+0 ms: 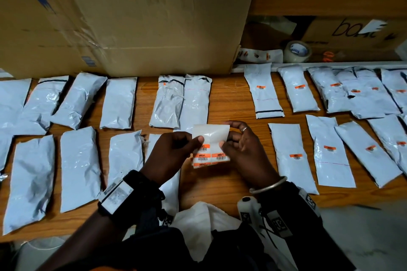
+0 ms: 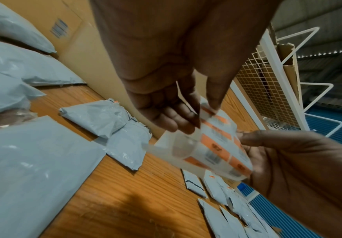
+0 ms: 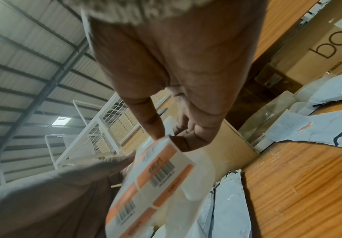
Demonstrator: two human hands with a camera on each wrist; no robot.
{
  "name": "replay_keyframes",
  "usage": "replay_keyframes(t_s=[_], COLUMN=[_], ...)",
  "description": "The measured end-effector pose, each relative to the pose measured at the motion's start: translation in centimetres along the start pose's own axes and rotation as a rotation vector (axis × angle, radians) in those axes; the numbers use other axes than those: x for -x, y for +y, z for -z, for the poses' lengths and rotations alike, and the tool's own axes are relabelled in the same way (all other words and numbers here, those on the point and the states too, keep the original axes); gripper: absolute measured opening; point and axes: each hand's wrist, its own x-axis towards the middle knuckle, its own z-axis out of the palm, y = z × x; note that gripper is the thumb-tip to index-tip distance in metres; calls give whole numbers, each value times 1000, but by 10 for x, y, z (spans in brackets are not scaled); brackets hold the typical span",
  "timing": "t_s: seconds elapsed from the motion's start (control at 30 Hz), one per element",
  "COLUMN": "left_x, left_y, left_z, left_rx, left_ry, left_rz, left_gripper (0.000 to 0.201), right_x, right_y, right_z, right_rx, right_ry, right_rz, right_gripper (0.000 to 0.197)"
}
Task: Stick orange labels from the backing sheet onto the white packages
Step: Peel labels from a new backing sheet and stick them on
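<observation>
A translucent backing sheet (image 1: pixel 211 138) is held up over the middle of the wooden table (image 1: pixel 231 99). Its upper part is bare and its lower part carries several orange labels (image 1: pixel 201 156) with barcodes. My left hand (image 1: pixel 196 141) pinches the sheet's left edge, thumb on top. My right hand (image 1: pixel 223 145) pinches the right edge between thumb and fingers. The left wrist view shows the sheet (image 2: pixel 212 145) curling between both hands, and the right wrist view shows the labels (image 3: pixel 161 173) close up. White packages on the left (image 1: pixel 79 167) are bare. Those on the right (image 1: pixel 288 156) each bear an orange label.
A large cardboard box (image 1: pixel 143 17) stands along the back of the table, with a tape roll (image 1: pixel 296 50) and a second box (image 1: pixel 352 31) to its right. A white cloth (image 1: pixel 198 226) lies at the near edge. A white wire rack (image 2: pixel 267 80) stands beyond the table.
</observation>
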Motion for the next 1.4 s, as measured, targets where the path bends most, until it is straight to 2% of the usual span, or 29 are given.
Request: replay_keyframes(t_s=[0.07,0.17,0.2,0.27,0.37,0.53,0.63,0.87,1.27,1.4], left_x=[-3,-2,-1,0,-1,0,0,0,-5,-1], left_y=[0,3,3,5,4,2,2,1,-5,-2], left_z=[1,-2,-2,-3,0,0,-1,-6,-6,-6], left_rx=[90,189,200,218,240,240,232,200,190,175], left_ry=[21,8,8,23,49,34,25,-7,-106,-106], left_rz=[11,37,37,31,64,97,96,72,141,165], left_gripper=[32,13,9,9,7,21,24,32,25,33], right_x=[0,4,5,7,9,8,7,4,3,1], right_y=[4,6,6,5,9,13,14,15,13,12], right_z=[-1,-1,0,0,-3,-5,-6,-7,0,-1], right_rx=[89,285,347,429,490,520,551,549,768,782], right_ry=[69,211,208,112,-1,41,35,23,-140,-175], right_rz=[59,272,352,437,465,502,532,492,482,451], right_gripper=[50,42,33,16,15,23,21,16,13,14])
